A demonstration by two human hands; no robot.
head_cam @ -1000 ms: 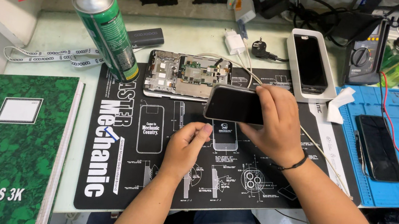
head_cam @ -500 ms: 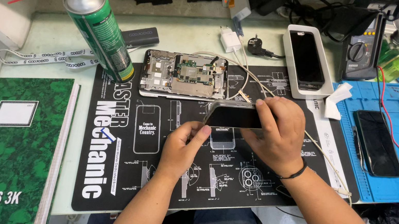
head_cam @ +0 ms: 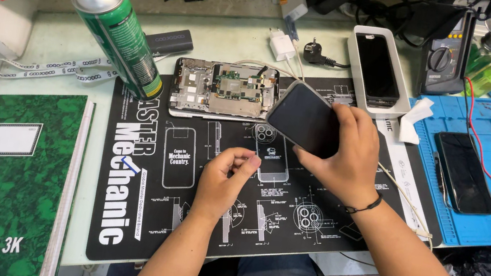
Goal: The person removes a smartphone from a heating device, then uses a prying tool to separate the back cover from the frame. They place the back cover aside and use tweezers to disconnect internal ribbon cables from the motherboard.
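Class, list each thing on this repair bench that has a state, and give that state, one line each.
Dark phone panel: held tilted in right hand.
Left hand: fingers curled, holding nothing visible.
Opened phone: back off, circuit board exposed.
Spray can: upright, capped.
Green ledger: closed.
White-cased phone: screen dark.

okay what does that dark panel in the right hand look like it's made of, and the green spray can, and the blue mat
Dark panel, held by the right hand: likely glass, glossy black with a soft sheen. Green spray can: apparently metal, with a shiny silver shoulder and a white plastic-looking nozzle. Blue mat: probably silicone or rubber, matte with moulded ridges.
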